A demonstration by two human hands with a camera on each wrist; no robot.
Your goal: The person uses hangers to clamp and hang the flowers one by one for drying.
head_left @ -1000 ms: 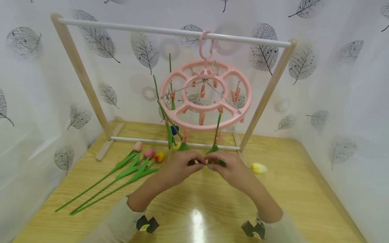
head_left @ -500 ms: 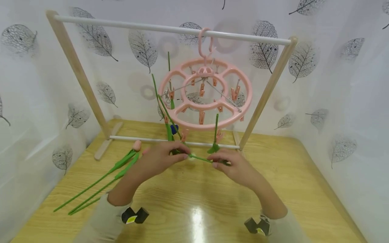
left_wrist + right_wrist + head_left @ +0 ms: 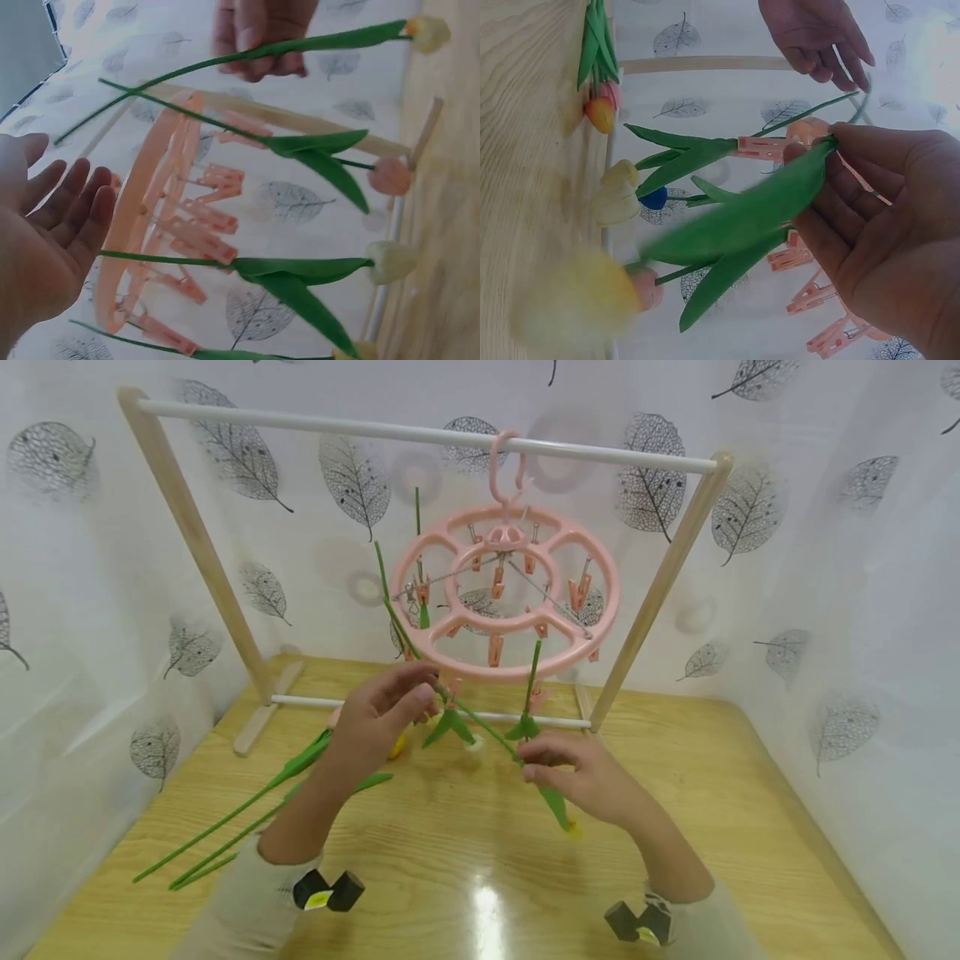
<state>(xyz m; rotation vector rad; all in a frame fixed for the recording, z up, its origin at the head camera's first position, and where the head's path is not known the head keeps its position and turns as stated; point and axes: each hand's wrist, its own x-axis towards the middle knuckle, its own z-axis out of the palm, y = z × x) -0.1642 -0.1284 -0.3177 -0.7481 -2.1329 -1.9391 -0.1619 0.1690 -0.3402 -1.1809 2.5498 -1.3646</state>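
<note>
My right hand (image 3: 581,772) pinches an artificial yellow tulip (image 3: 727,214) by its stem, just above the leaves. The tulip slants, bloom down toward the table and stem end up to the left. My left hand (image 3: 382,710) is beside the upper stem, fingers relaxed and holding nothing; the left wrist view shows its fingers (image 3: 75,202) spread apart. Behind both hands hangs a pink round clip hanger (image 3: 495,673). Its clips hold several tulips upside down, among them a white tulip (image 3: 394,261), a pink tulip (image 3: 388,176) and a blue tulip (image 3: 654,198).
A wooden rack with a white top bar (image 3: 315,427) carries the hanger. More tulips (image 3: 247,806) lie on the table at the left, partly behind my left arm. Several pink clips (image 3: 496,650) hold nothing. A leaf-printed curtain (image 3: 810,568) surrounds the wooden table (image 3: 712,827).
My hands have parted; the left moved left and up and let go of the stem. The yellow tulip has swung from pointing right to bloom down, still in my right hand.
</note>
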